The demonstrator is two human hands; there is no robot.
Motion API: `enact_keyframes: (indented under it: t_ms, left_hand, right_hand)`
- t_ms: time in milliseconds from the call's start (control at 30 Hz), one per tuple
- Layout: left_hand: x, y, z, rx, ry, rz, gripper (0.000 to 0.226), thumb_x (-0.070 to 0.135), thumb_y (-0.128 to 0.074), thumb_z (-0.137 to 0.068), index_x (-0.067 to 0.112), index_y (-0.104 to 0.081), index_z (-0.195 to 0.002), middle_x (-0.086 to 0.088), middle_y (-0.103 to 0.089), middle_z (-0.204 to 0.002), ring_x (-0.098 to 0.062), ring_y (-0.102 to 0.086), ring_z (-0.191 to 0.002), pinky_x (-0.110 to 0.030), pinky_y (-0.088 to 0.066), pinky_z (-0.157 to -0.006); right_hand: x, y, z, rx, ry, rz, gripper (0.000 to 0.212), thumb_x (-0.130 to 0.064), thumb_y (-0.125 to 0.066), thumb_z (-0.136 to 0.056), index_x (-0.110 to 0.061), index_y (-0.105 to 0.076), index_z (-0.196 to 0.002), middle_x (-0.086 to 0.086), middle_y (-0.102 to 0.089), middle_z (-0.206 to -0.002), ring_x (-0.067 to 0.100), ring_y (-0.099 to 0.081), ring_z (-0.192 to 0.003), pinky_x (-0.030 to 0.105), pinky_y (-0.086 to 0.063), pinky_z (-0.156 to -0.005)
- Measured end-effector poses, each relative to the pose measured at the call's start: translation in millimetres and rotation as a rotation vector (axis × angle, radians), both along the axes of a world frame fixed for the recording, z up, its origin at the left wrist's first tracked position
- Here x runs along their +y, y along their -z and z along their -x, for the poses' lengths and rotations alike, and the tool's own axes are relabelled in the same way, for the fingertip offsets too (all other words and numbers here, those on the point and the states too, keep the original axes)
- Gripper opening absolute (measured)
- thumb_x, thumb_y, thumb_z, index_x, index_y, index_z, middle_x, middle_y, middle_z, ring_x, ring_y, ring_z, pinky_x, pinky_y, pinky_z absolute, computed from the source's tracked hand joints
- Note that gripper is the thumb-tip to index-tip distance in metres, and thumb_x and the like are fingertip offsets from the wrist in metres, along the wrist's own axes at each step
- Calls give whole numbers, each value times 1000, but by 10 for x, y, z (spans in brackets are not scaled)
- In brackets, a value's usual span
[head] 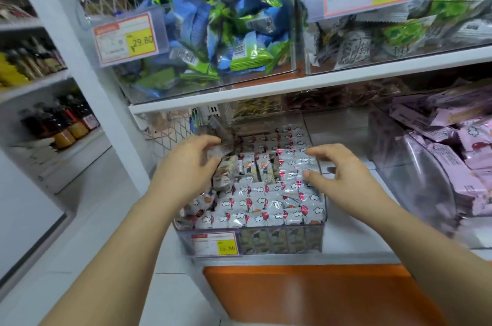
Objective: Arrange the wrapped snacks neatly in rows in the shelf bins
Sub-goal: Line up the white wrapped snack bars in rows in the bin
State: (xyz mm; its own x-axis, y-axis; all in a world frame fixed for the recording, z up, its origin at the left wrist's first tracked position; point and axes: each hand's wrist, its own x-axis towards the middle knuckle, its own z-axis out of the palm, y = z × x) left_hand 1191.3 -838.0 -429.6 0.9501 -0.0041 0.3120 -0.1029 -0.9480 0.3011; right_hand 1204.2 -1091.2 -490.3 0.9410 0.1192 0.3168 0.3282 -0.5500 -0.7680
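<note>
A white shop shelf (266, 86) is seen, with clear bins set on two levels; above the hands a bin of blue and green packets (226, 25) is carried, fronted by a price label (127, 38). Far to the left of the left hand, dark bottles (61, 123) are ranged on a neighbouring rack.

The left hand (186, 163) is raised over the back left corner of the clear bin (266, 244), and a held snack (217, 139) is pinched between its thumb and curled fingers; the wrapper is blurred, so its print cannot be read. Just right of that grip, a few packets (255, 166) are stood on edge in the middle of the bin. Below and in front of both hands, the wrapped snacks (266, 203) are laid flat in tidy rows, white wrappers with red balloons and clouds, filling the bin to its front wall, where a small tag (214, 244) is fixed.

The right hand (338, 171) is held wide, fingers spread and nothing grasped, over the right side of the rows; whether its fingertips touch the wrappers cannot be told. Further right of it, pink packets (452, 144) are heaped in another bin
</note>
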Motion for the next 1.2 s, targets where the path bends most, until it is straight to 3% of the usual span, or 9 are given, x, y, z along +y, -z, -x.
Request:
enact_keyframes:
  t_ms: [133,333,467,667,833,933,1067,1133,1200]
  left_hand:
    - [116,154,117,95,-11,14,43,46,-62,-85,31,-57,-125,10,-59,-121,-11,-55,-110,-34,-47,-93]
    - [166,295,171,110,18,-87,52,62,-56,-80,38,-54,-127,8,-54,-129,-16,-51,-116,-40,-42,-97]
    - [220,320,190,120,84,-52,54,56,-60,-81,35,-53,-129,8,-53,-130,-15,-49,-119,-39,-38,-101]
    - [344,379,218,119,183,4,63,53,-66,-78,32,-49,-135,8,-53,-128,-17,-49,-117,-42,-40,-100]
    - [412,388,271,164,207,33,77,43,-75,-75,27,-39,-141,8,-46,-135,-11,-44,-122,-30,-36,-105]
    - [467,388,312,145,198,28,73,39,-75,-77,23,-41,-140,8,-45,-136,-8,-44,-121,-21,-35,-102]
    - [498,375,372,142,201,-10,64,37,-73,-80,24,-45,-136,10,-47,-132,-6,-46,-117,-17,-35,-96]
    - [496,367,407,132,202,-18,55,35,-73,-80,26,-49,-128,11,-49,-125,-6,-48,-109,-19,-40,-93]
    - [495,361,442,110,183,7,41,36,-73,-79,28,-52,-112,13,-52,-111,-6,-50,-96,-23,-44,-83]
  right_hand:
    - [137,-50,-23,-115,41,69,31,-19,-67,-84,-20,-62,-115,-10,-46,-114,7,-45,-114,17,-27,-96]
    - [495,-156,23,-275,20,271,24,-22,-62,-87,-22,-65,-111,-5,-60,-115,18,-48,-115,35,-14,-115]
    - [812,-191,76,-153,-183,329,34,-28,-60,-89,-28,-58,-123,-8,-54,-123,13,-51,-112,31,-41,-98]
    - [1137,-117,-35,-87,-294,413,59,-28,-63,-87,-33,-38,-140,-11,-33,-141,12,-42,-124,30,-38,-103]
    - [1259,-178,-103,-145,-293,476,41,-22,-63,-87,-27,-56,-128,-9,-51,-130,15,-51,-116,38,-43,-98]
    - [1183,-206,-58,-197,-223,355,35,-20,-63,-89,-18,-61,-124,-5,-58,-123,13,-54,-110,21,-38,-97]
    - [1020,-249,95,-162,-92,86,30,-17,-60,-90,-21,-61,-120,-8,-62,-107,-2,-56,-82,0,-36,-70]
    - [942,-270,184,-74,-99,-93,27,-15,-57,-92,-26,-58,-117,-5,-70,-93,-4,-64,-69,6,-46,-62]
    - [856,-269,234,3,-121,-240,28,-14,-57,-93,-34,-59,-112,-1,-74,-81,12,-71,-77,35,-58,-73]
